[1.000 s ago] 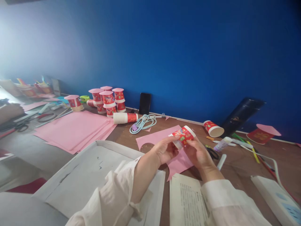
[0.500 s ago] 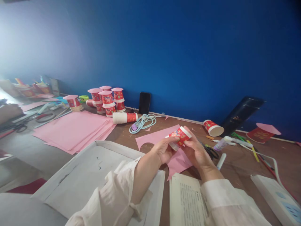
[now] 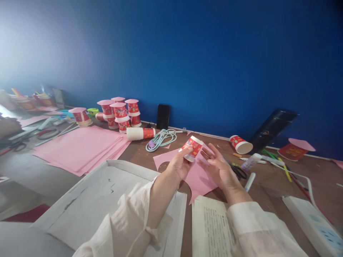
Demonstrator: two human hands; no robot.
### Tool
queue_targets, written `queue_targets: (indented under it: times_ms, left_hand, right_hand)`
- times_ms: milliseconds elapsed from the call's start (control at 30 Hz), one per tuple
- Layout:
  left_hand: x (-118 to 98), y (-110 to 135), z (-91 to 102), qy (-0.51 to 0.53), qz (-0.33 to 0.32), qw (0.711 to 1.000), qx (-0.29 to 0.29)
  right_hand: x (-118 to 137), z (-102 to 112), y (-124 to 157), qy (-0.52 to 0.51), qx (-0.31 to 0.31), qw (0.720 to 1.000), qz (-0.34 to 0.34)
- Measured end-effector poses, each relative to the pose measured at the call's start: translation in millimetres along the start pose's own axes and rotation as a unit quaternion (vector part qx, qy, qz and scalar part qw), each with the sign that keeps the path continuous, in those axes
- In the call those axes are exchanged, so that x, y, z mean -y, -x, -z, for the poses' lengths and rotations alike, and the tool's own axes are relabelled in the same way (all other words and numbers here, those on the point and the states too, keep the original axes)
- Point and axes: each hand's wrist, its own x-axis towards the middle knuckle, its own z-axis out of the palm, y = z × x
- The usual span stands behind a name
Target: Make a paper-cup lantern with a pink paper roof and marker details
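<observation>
Left hand [image 3: 180,165] gripping a red paper cup [image 3: 191,147] above the pink sheet [image 3: 197,177], right hand [image 3: 218,169] open just beside the cup, scissors [image 3: 239,171] right of the sheet

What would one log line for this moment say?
left hand: holds paper cup | right hand: open, off cup | under: pink paper

Left hand [image 3: 180,165] gripping red paper cup [image 3: 192,147], right hand [image 3: 219,169] open beside it, pink sheet [image 3: 199,178] beneath
</observation>
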Motion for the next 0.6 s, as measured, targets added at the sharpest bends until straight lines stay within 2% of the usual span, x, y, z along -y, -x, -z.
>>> queue_targets:
  times_ms: [600]
  left_hand:
    - [-1.7,2.3,-3.3,-0.021,0.001,1.000,-0.010]
  right_hand:
    - [-0.4,0.4,-0.3,-0.001,-0.004,1.000,-0.006]
